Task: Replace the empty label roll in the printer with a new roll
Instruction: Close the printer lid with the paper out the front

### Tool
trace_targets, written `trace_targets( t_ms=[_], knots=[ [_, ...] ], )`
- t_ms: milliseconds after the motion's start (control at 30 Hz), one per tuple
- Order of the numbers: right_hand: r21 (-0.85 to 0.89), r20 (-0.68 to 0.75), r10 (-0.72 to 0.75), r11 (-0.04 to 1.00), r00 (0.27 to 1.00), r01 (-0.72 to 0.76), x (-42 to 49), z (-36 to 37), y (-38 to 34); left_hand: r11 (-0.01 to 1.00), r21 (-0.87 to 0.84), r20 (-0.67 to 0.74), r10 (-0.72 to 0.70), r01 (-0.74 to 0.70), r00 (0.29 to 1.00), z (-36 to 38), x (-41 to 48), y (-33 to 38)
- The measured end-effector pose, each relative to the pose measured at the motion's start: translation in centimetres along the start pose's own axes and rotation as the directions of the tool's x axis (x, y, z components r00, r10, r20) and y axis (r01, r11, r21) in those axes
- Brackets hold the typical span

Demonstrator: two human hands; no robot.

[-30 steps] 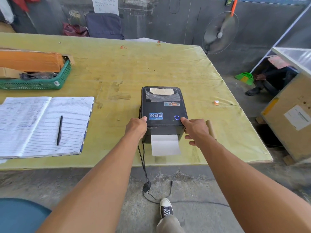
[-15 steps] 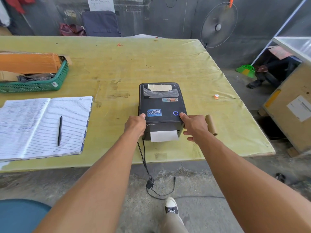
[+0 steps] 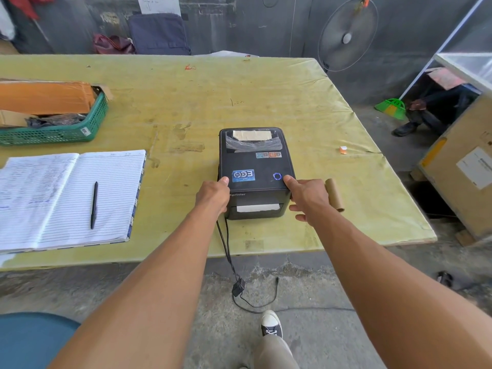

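At frame centre, both hands are gripping the closed printer point(image 3: 257, 169): left hand point(image 3: 213, 194) curled on its left edge, right hand point(image 3: 306, 197) fingers spread, empty core point(image 3: 334, 194) lying just right, so reloading looks nearly finished.

A rough workshop or packing area; bare concrete floor point(image 3: 306, 339) and grey stained walls point(image 3: 239, 25); a large worktable point(image 3: 186, 102) under a worn yellow-green cover; a label printer point(image 3: 255, 166), an open ruled ledger point(image 3: 66, 198), a green basket point(image 3: 61, 131) of cardboard; a taped carton point(image 3: 460, 166) and a standing fan point(image 3: 347, 35) nearby.
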State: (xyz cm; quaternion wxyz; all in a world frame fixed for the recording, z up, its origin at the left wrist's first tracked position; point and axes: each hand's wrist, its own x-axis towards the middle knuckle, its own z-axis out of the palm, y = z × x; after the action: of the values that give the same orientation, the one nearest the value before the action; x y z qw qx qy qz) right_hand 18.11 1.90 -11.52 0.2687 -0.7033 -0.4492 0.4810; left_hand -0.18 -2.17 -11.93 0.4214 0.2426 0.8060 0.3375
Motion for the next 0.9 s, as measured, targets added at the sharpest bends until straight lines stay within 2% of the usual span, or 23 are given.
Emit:
trace_targets(
  t_ms=[900],
  knots=[
    [0.005, 0.002, -0.006, 1.000, 1.000, 0.006, -0.20, -0.10, 0.08, 1.000, 0.000, -0.005, -0.011, 0.011, 1.000, 0.08, -0.76, 0.31]
  ],
)
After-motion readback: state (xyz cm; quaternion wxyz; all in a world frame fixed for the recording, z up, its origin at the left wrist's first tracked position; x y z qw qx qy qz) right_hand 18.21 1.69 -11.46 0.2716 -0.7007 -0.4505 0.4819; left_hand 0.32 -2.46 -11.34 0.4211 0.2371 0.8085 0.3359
